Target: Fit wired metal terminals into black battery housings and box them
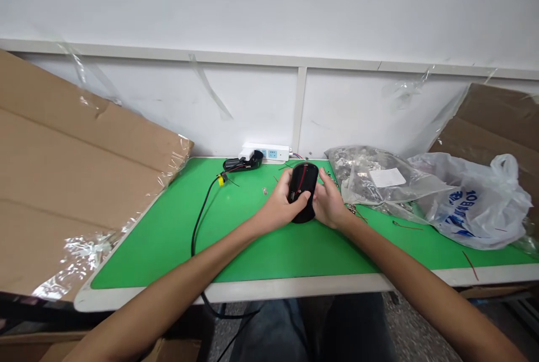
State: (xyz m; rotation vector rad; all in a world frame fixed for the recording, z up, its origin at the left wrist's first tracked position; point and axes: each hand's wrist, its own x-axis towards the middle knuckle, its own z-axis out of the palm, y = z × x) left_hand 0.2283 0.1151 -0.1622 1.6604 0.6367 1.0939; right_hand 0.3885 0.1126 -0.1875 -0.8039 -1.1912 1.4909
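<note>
A glossy black oval plastic casing is tilted up above the green mat, with a thin red wire across its face. My left hand grips it from the left, the thumb pressed across its lower face. On the other side, my right hand is closed around the right edge, its thumb pointing up beside the rim and its other fingers partly hidden behind. Beyond my hands, a similar black casing lies by the white power strip. A small transparent piece lies left of my hands.
A black cable with a yellow connector runs over the table's front edge. Right stand a clear bag of metal parts and a white plastic bag. Cardboard leans at left. Loose wires lie right.
</note>
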